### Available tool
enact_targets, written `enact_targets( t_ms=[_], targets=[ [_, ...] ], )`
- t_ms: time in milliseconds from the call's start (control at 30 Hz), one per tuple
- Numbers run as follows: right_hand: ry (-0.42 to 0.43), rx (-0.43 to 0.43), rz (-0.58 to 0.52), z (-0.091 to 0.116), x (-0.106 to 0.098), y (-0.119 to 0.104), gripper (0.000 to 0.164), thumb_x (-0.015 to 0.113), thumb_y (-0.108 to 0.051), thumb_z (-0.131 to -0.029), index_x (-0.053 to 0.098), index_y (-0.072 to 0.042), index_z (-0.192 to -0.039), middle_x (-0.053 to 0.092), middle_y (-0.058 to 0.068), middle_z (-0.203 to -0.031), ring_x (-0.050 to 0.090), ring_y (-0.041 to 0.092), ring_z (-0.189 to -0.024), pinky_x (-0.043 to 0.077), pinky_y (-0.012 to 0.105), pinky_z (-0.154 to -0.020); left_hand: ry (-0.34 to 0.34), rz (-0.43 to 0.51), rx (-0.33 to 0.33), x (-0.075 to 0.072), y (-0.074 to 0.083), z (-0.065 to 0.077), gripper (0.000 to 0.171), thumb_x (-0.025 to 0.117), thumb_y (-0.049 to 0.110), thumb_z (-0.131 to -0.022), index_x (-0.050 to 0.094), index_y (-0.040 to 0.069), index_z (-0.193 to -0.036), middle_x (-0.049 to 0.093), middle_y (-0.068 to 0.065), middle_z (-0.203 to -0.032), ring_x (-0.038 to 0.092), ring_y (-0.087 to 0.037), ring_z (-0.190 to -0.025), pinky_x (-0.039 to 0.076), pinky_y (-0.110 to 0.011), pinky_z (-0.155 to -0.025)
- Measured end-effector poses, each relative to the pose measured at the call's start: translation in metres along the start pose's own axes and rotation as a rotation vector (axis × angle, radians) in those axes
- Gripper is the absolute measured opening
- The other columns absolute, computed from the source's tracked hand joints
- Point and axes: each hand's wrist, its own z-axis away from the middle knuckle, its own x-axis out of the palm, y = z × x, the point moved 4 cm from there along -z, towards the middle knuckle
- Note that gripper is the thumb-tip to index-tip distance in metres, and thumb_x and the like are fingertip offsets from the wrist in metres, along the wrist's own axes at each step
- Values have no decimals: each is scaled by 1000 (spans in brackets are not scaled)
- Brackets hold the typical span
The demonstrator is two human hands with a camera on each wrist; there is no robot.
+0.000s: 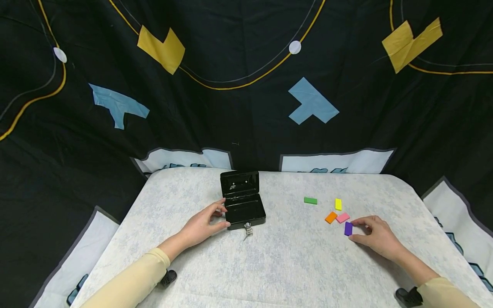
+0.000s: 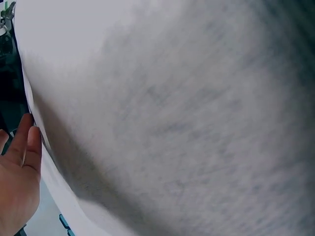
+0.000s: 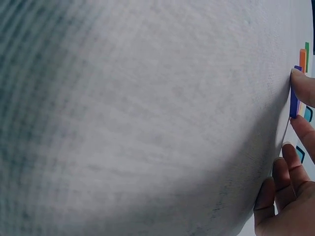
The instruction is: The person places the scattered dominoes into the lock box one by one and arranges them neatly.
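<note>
A small black metal box (image 1: 245, 209) stands on the table with its lid (image 1: 239, 183) raised, and a bunch of keys (image 1: 248, 230) hangs at its front. My left hand (image 1: 204, 222) is at the box's left side, fingertips and thumb right at its edge; its fingers look fairly straight in the left wrist view. Over on the right, my right hand (image 1: 376, 236) pinches a purple block (image 1: 348, 229) between thumb and finger. Close to that block lie a pink block (image 1: 343, 218), an orange block (image 1: 331, 217) and a yellow block (image 1: 338, 204).
A green block (image 1: 310, 200) lies farther back, between the box and the other blocks. Pale patterned cloth covers the table (image 1: 285, 265). Behind it hangs a black curtain (image 1: 246, 119) with blue and yellow tape shapes.
</note>
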Motion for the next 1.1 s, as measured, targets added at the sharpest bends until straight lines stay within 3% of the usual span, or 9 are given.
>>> enact_targets(
  t_ms=[800, 1100],
  targets=[
    [40, -28, 50, -1, -2, -4, 53, 84, -39, -85, 70, -3, -121, 61, 7, -105, 50, 22, -91, 44, 37, -74, 9, -39, 6, 1, -1, -1, 42, 70, 50, -95, 57, 26, -126, 29, 11, -166, 58, -15, -126, 48, -42, -102],
    [62, -62, 46, -6, -15, -25, 54, 80, -45, -89, 69, -7, -127, 61, 6, -105, 48, 24, -93, 41, 37, -70, 13, -39, 3, 1, -1, -1, 40, 71, 50, -95, 57, 27, -125, 30, 11, -165, 58, -15, -126, 48, -42, -102]
  ],
)
